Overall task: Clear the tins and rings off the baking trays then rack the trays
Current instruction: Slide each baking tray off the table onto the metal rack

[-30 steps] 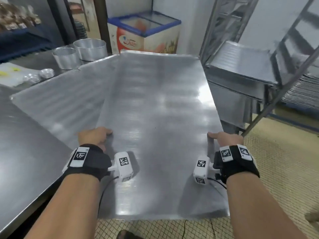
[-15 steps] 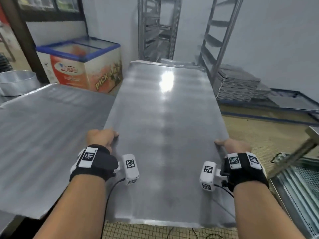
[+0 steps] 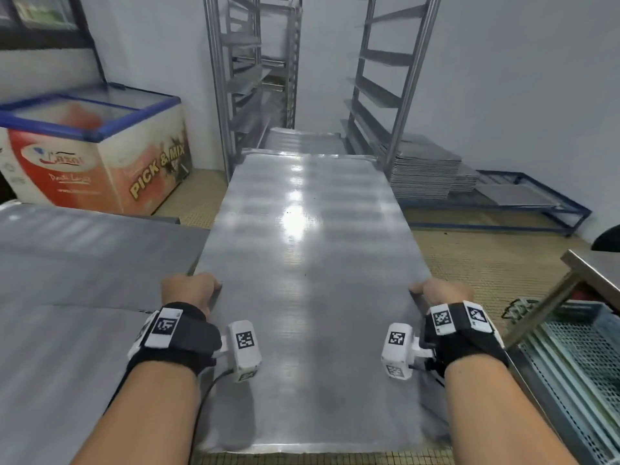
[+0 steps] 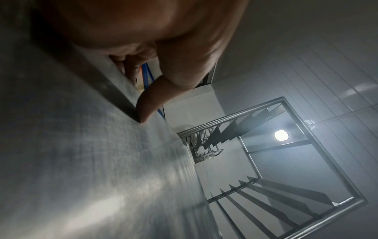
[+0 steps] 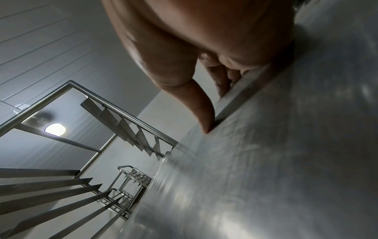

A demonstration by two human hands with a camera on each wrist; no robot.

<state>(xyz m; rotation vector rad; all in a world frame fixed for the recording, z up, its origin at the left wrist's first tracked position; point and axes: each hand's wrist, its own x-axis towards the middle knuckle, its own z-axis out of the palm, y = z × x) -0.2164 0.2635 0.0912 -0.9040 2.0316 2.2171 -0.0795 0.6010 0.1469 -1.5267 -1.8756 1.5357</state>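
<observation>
The left hand [image 3: 189,290] is gripping the left long edge of the bare baking tray [image 3: 312,280], thumb on top, while the right hand [image 3: 441,292] is clamping the opposite edge, keeping it level and aimed lengthwise at the rack [image 3: 385,95] ahead.

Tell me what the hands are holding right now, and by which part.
Both hold one baking tray by its long side edges: left hand on the left, right hand on the right.

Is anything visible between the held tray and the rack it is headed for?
Nothing visible blocks it. Left hand and right hand grip the baking tray by its long edges, its far end aimed into the rack, where another tray already sits on low runners just beyond.
</observation>
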